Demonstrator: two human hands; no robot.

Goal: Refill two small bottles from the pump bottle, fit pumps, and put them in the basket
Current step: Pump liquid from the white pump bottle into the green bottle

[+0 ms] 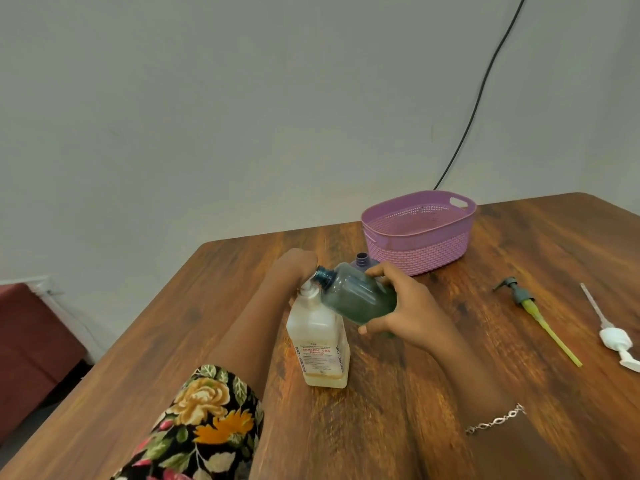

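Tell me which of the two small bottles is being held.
The green bottle, tilted in the right hand; the purple bottle stands upright behind it, beside the basket.

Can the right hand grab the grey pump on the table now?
Probably not yet: the right hand grips the green bottle. The grey pump lies out to its right, with nothing in between.

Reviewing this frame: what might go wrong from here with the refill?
1. The right hand holds the teal bottle tilted, its narrow neck at the pump bottle's spout; liquid may miss and run onto the table.
2. The left hand sits on the pump bottle's top only, so the tall bottle might tip.
3. The open purple bottle stands right behind and could be knocked.
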